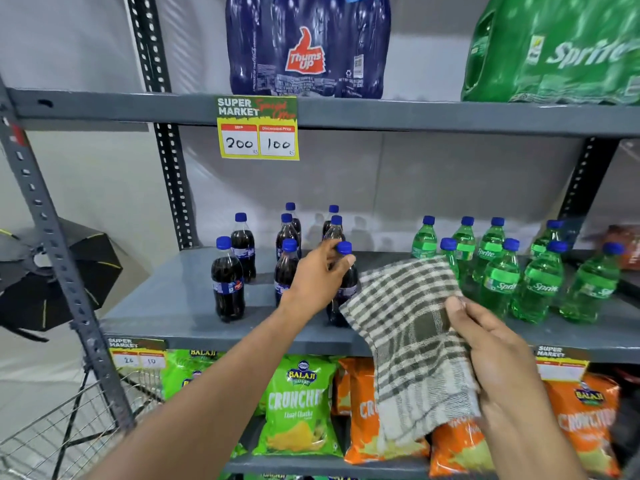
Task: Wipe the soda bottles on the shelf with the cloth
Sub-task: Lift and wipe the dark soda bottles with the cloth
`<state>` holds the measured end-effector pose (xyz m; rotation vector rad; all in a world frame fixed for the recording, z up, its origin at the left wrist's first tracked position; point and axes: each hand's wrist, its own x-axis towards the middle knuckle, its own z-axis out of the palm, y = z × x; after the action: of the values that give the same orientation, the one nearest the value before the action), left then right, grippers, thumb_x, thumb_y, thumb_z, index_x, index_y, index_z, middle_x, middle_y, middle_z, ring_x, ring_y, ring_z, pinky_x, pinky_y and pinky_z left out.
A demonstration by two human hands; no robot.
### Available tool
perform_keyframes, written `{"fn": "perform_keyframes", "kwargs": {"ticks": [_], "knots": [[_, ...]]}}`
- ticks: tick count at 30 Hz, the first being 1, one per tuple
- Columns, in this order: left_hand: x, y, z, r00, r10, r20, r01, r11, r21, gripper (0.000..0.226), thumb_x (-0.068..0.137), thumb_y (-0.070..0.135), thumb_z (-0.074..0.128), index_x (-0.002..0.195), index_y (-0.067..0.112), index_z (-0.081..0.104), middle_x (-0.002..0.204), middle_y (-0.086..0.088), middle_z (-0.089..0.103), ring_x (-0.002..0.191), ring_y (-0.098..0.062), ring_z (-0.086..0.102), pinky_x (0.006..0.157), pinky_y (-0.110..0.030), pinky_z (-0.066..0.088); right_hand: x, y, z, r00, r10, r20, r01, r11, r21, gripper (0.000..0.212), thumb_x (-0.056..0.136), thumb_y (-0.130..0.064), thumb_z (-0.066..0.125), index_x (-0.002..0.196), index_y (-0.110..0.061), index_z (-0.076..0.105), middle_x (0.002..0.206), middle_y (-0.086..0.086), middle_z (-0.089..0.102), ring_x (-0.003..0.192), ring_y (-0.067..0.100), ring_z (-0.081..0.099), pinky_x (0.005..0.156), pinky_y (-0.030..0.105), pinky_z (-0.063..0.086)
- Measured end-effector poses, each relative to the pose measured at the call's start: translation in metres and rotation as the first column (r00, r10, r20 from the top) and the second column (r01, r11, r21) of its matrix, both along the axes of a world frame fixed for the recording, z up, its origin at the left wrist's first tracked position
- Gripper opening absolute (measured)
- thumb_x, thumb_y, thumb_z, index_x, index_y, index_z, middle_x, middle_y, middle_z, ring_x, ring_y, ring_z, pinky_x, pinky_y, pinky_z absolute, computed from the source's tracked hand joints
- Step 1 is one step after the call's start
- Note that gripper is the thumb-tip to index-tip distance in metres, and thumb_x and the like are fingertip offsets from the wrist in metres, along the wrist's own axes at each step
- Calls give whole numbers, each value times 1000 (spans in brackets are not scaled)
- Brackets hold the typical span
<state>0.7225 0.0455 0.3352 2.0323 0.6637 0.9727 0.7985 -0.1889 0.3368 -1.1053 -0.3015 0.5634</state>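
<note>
- The middle shelf (166,299) is a grey metal board hung on slotted grey uprights (52,251).
- On its left half stand 8 dark cola bottles (228,278) with blue caps, all upright, in loose rows from front to back.
- The left hand (320,275) grips the front cola bottle (346,285) just under its cap; that bottle stands on the shelf.
- On the right half stand green Sprite bottles (502,275) with blue caps, upright, close together, about 10 of them.
- The upper shelf (415,116) bears a blue Thums Up pack (306,46) and a green Sprite pack (554,50).
- The lower shelf (311,464) carries green and orange chip bags (298,403) standing side by side.
</note>
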Motion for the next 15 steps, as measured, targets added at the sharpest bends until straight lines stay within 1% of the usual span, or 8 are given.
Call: {"fn": "perform_keyframes", "kwargs": {"ticks": [2, 4, 6, 8, 9, 10, 12, 15], "knots": [[1, -2, 3, 1000, 24, -15, -24, 999, 31, 38, 98, 33, 60, 129, 12, 59, 112, 2, 68, 107, -14, 63, 96, -30, 49, -4, -1, 7, 976, 165, -141, -157, 985, 66, 53, 72, -29, 77, 118, -5, 64, 89, 10, 80, 76, 26, 78, 62, 34, 62], [3, -2, 5, 999, 24, -30, -23, 999, 39, 33, 99, 36, 57, 123, 14, 62, 109, 0, 70, 104, -16, 64, 90, -27, 49, -6, -2, 10, 961, 225, -160, -213, 973, 92, 74, 61, -41, 82, 119, -2, 58, 74, 3, 79, 60, 17, 76, 46, 26, 57], [4, 1, 5, 1000, 3, -28, -3, 1000, -7, 32, 99, 38, 55, 123, 16, 62, 109, 0, 70, 104, -16, 64, 91, -29, 50, -7, -4, 5, 969, 199, -148, -172, 969, 179, 54, 77, -37, 73, 121, -7, 63, 91, 10, 80, 70, 23, 76, 55, 33, 59], [2, 3, 3, 998, -43, 45, 46, 996, -76, 34, 99, 41, 55, 124, 19, 63, 112, 1, 72, 108, -13, 66, 99, -34, 50, -16, -6, 3, 998, -53, -21, 56, 978, 199, 25, 87, -27, 70, 111, -19, 73, 100, 8, 79, 81, 27, 76, 65, 37, 60], [2, 4, 4, 992, -71, 106, 84, 990, -116, 33, 98, 42, 55, 123, 22, 64, 115, 3, 73, 111, -11, 66, 102, -35, 49, -20, -2, 4, 964, -234, 129, 205, 957, 204, 18, 87, -25, 71, 104, -25, 75, 97, 5, 79, 84, 24, 76, 67, 35, 61], [1, 4, 7, 980, -103, 170, 130, 979, -155, 29, 99, 42, 54, 120, 24, 65, 117, 4, 73, 114, -10, 65, 103, -34, 49, -22, 6, 6, 862, -381, 334, 316, 920, 234, 17, 86, -23, 73, 101, -29, 76, 94, 3, 79, 86, 18, 76, 69, 32, 61], [-1, 1, 20, 944, -166, 286, 235, 945, -226, 22, 102, 34, 51, 115, 24, 66, 119, 2, 73, 116, -12, 65, 100, -31, 51, -20, 28, 9, 519, -467, 716, 350, 880, 320, 22, 85, -13, 75, 105, -23, 75, 98, 1, 76, 88, 6, 71, 77, 21, 58], [2, -6, 40, 864, -280, 418, 413, 870, -271, 27, 101, 28, 53, 116, 12, 68, 114, -7, 75, 109, -22, 68, 99, -41, 52, -2, 67, 5, -22, -379, 925, 333, 870, 364, 20, 85, 0, 75, 106, -4, 76, 96, 5, 72, 88, 22, 66, 81, 34, 57]]}}
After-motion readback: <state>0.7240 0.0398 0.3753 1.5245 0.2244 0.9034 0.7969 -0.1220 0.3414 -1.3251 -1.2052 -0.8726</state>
